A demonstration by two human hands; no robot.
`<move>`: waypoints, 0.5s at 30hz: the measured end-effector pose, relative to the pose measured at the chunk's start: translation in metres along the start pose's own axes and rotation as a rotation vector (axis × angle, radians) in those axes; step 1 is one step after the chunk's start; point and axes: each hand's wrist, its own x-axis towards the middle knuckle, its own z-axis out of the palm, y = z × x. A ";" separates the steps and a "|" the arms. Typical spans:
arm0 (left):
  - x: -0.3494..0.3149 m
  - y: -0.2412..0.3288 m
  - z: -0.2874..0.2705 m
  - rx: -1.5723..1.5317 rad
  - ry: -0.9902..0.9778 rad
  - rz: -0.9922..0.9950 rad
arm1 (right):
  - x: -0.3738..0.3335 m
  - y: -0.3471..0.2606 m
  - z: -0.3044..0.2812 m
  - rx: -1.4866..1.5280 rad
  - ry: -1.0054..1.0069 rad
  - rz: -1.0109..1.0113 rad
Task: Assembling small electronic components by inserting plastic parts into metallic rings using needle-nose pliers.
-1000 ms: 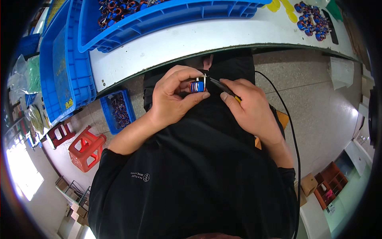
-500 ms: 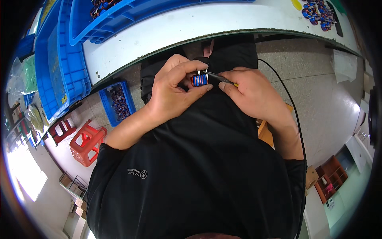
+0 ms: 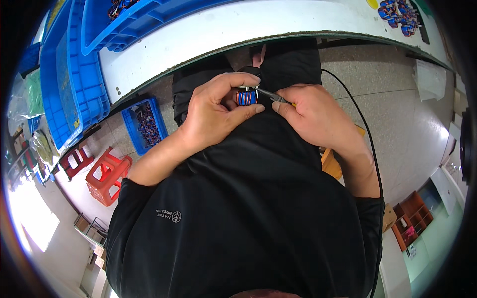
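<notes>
A small coil wound with blue and orange wire (image 3: 246, 98) is pinched between the thumb and fingers of my left hand (image 3: 211, 102), above my lap. Pale wire ends stick out at its upper side. My right hand (image 3: 310, 111) is closed round a pair of pliers (image 3: 271, 95), of which the dark metal jaws and a bit of yellow handle show. The jaw tips reach the wire ends at the top of the coil. Whether they are clamped on a wire is too small to tell.
A white table (image 3: 208, 37) carries blue crates (image 3: 141, 30) at the left and a heap of coils (image 3: 399, 16) at the far right. Beside my left arm stands a blue bin (image 3: 144, 126) of small parts, near a red stool (image 3: 107, 176). A black cable (image 3: 365, 119) passes my right arm.
The coil and my left hand have shifted slightly left, and the coil's tilt has changed a little. The pliers remain at the wire ends. The whole view has moved slightly.
</notes>
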 end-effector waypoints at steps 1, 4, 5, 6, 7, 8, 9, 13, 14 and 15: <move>-0.001 -0.001 0.000 -0.034 -0.005 -0.053 | 0.000 0.000 0.001 0.007 -0.002 0.010; 0.005 0.004 0.000 0.136 -0.019 0.099 | -0.001 0.001 0.003 -0.032 0.008 0.012; 0.007 0.006 -0.001 0.221 -0.024 0.177 | -0.001 0.002 0.004 -0.052 0.013 0.010; 0.008 0.007 -0.001 0.306 -0.029 0.256 | -0.001 0.002 0.004 -0.073 0.018 0.009; 0.008 0.007 0.000 0.306 -0.030 0.253 | -0.001 0.002 0.005 -0.072 0.017 0.010; 0.008 0.007 0.000 0.316 -0.033 0.260 | 0.000 0.002 0.005 -0.081 0.013 0.012; 0.008 0.007 0.000 0.327 -0.036 0.266 | 0.000 0.002 0.006 -0.090 0.009 0.014; 0.006 0.009 -0.001 0.329 -0.057 0.214 | 0.002 0.002 0.002 -0.111 -0.019 0.018; 0.005 0.010 -0.001 0.309 -0.069 0.151 | 0.002 0.002 0.000 -0.116 -0.038 0.016; 0.004 0.011 -0.002 0.289 -0.082 0.087 | 0.002 0.002 -0.002 -0.120 -0.057 0.014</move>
